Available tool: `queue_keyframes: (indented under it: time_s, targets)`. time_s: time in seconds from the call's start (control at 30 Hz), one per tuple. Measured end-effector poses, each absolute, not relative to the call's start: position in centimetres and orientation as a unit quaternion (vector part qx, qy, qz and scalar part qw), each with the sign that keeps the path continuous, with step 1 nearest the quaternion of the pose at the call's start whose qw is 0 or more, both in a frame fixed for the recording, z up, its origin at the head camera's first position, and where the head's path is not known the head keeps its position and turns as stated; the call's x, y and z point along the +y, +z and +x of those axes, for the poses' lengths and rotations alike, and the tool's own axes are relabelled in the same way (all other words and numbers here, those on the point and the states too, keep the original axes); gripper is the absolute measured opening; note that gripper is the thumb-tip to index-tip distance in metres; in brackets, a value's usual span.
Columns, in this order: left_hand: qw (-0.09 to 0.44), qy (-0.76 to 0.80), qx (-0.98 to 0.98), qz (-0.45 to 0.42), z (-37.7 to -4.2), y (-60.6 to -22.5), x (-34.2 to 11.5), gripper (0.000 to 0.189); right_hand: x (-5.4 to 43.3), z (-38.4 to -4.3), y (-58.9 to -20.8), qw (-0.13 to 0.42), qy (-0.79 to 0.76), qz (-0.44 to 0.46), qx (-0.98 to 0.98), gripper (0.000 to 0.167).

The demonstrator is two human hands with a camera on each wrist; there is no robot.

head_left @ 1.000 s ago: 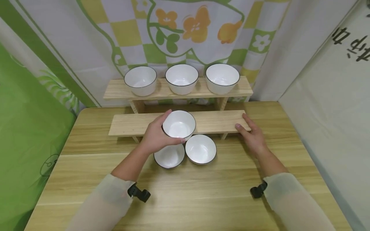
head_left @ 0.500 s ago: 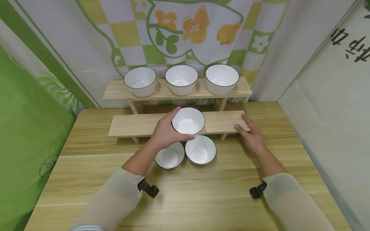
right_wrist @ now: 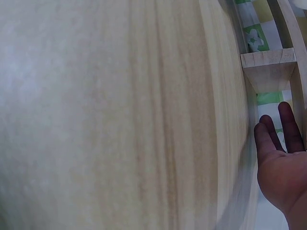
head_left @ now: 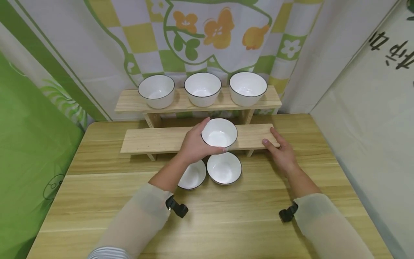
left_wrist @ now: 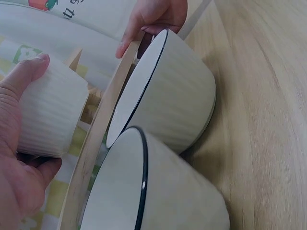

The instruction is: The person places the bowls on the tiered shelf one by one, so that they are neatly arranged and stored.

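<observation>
Lower shelf [head_left: 152, 140]: middle of the frame
Upper shelf [head_left: 129, 101]: upper middle, behind the lower shelf
Three bowls [head_left: 202, 90]: in a row on the upper shelf
Held bowl [head_left: 220, 133]: in the left hand [head_left: 196, 145], over the lower shelf
Two bowls [head_left: 224, 169]: on the table [head_left: 226, 223], before the lower shelf
Right hand [head_left: 283, 151]: at the lower shelf's right end

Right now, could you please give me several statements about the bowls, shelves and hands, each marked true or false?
1. The left hand grips a black-rimmed white bowl. True.
2. The upper wooden shelf holds two bowls. False: three white bowls stand on the upper wooden shelf.
3. Two white bowls stand on the tabletop, in front of the lower wooden shelf. True.
4. The right hand holds the left end of that shelf. False: the right hand holds its right end.
5. The gripped bowl is upside down. False: its opening faces up.
</observation>
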State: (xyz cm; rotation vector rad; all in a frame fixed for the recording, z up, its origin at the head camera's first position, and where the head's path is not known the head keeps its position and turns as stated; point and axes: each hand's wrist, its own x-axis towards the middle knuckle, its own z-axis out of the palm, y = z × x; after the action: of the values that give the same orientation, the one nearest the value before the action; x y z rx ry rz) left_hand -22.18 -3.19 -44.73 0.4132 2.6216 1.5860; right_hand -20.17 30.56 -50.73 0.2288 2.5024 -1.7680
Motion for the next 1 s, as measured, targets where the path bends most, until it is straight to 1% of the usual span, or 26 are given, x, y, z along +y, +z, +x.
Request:
queue_keyframes:
  time_s: [0.27,0.5,0.63,0.9,1.0]
  targets:
    - [0.026,0.514,0.847,0.136,-22.8,-45.0,-1.3,0.123,30.4,-20.2,-50.3,0.036,-0.568,0.070,0.819,0.081]
    - [0.035,0.498,0.857,0.132,-23.1,-45.1,0.2,0.124,29.0,-19.0,-47.3,0.042,-0.579,0.075,0.811,0.077]
    - [0.042,0.493,0.859,0.128,-23.2,-45.1,1.1,0.125,28.5,-18.6,-46.4,0.039,-0.578,0.073,0.812,0.076]
    - [0.042,0.496,0.860,0.116,-23.5,-45.3,3.0,0.124,28.8,-18.8,-46.9,0.039,-0.581,0.077,0.809,0.076]
    - [0.046,0.498,0.859,0.113,-23.5,-45.3,3.8,0.124,29.3,-19.3,-48.0,0.037,-0.579,0.078,0.811,0.077]
